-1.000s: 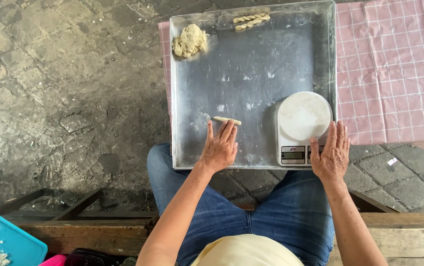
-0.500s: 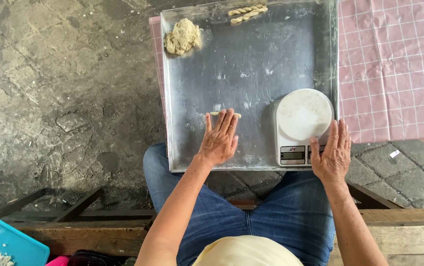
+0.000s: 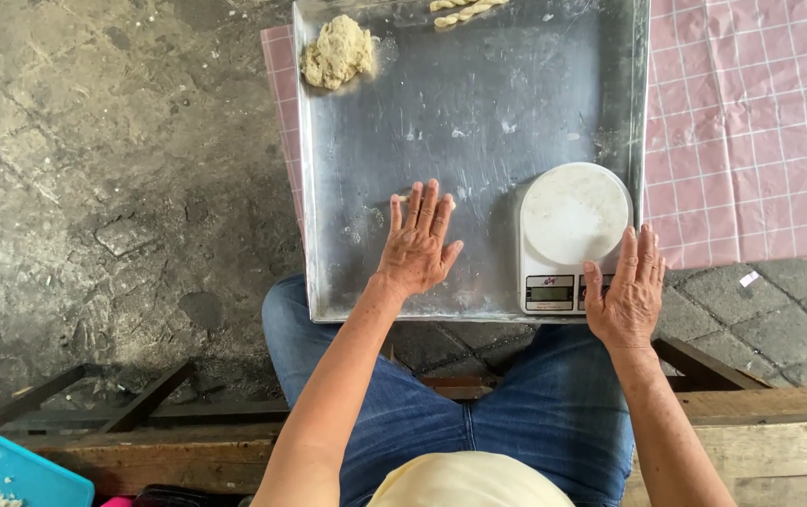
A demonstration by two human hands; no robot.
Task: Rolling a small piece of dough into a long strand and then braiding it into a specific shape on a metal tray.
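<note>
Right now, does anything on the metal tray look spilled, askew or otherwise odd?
Nothing serious. The square metal tray carries scattered crumbs and floury smears. The left hand lies flat over a thin dough strip, mostly hiding it. The white round-topped kitchen scale sits level in the tray's near right corner.

Hands flat on a floured metal tray, seen from above.

I see my left hand [image 3: 418,246] pressed palm-down on the metal tray [image 3: 479,122], fingers spread over a small strip of dough [image 3: 402,198] that barely shows at the fingertips. My right hand [image 3: 627,296] rests open at the tray's near right corner, touching the white kitchen scale [image 3: 570,235]. A dough lump [image 3: 336,53] sits in the far left corner, twisted dough pieces [image 3: 463,10] at the far edge. Pink checked cloth [image 3: 751,122] lies beneath.
</note>
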